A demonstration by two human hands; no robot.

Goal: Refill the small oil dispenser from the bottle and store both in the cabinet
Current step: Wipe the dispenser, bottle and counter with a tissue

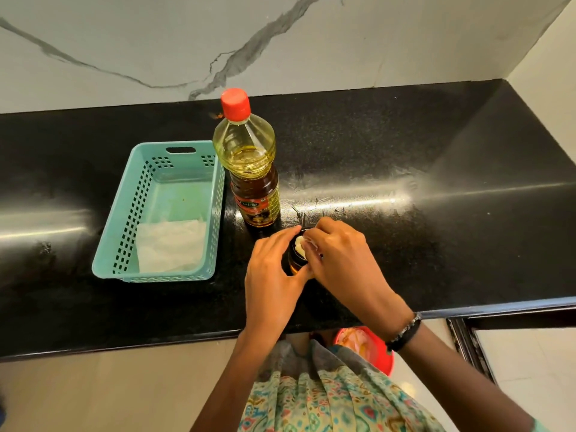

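A tall clear oil bottle (249, 169) with a red cap stands upright on the black counter (405, 182), partly filled with yellow oil. Just in front of it sits the small dark oil dispenser (295, 258), mostly hidden between my hands. My left hand (274, 269) wraps around the dispenser's left side. My right hand (339, 260) presses a small white wad, seemingly tissue (300, 244), against the dispenser's top.
A teal perforated plastic basket (124, 232) lies left of the bottle with a white paper sheet (171, 246) inside. A marble wall rises behind the counter. A red bucket (374, 344) stands on the floor below the counter edge.
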